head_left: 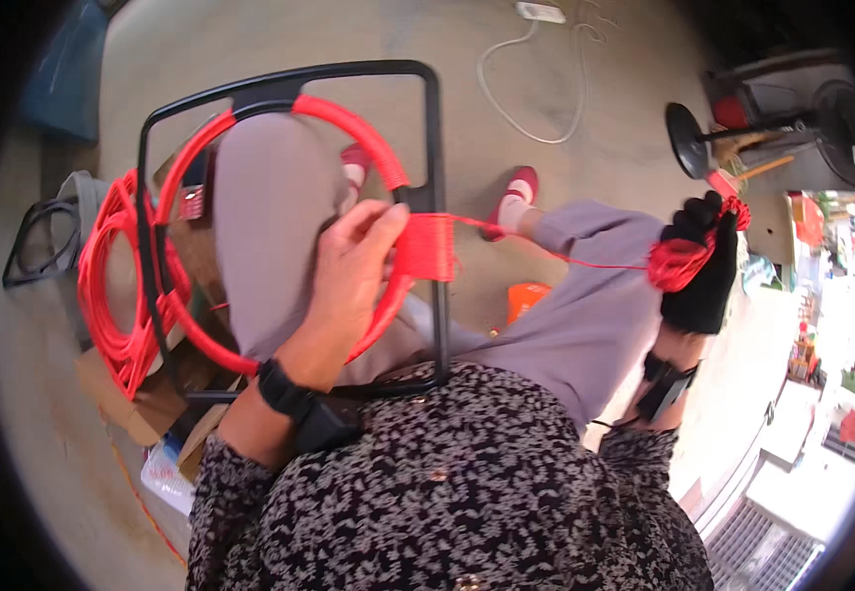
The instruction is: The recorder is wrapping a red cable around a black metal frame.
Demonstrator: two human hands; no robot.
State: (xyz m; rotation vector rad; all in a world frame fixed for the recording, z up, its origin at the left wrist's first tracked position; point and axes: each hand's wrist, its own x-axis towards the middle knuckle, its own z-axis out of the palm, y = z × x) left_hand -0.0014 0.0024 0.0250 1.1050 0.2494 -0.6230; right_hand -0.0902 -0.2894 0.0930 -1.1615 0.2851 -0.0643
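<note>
A black frame (435, 128) with rounded corners and a ring inside it rests over my lap. Red cord (368, 143) wraps much of the ring, with black showing at a few bare spots. My left hand (353, 251) grips the ring and frame beside a dense block of red winding (425, 248) on the right bar, thumb on top. From that block a red strand (585, 263) runs taut to the right. My right hand (700, 266), in a black glove, is closed round a bundle of red cord (675, 264), held out over my right side.
Red wrapped rings (112, 295) lean at the left by a cardboard box (127, 399) and a grey bucket (83, 187). A black fan-like stand (685, 141) lies at the upper right. A white cable (521, 128) with a power strip (540, 12) trails on the floor ahead.
</note>
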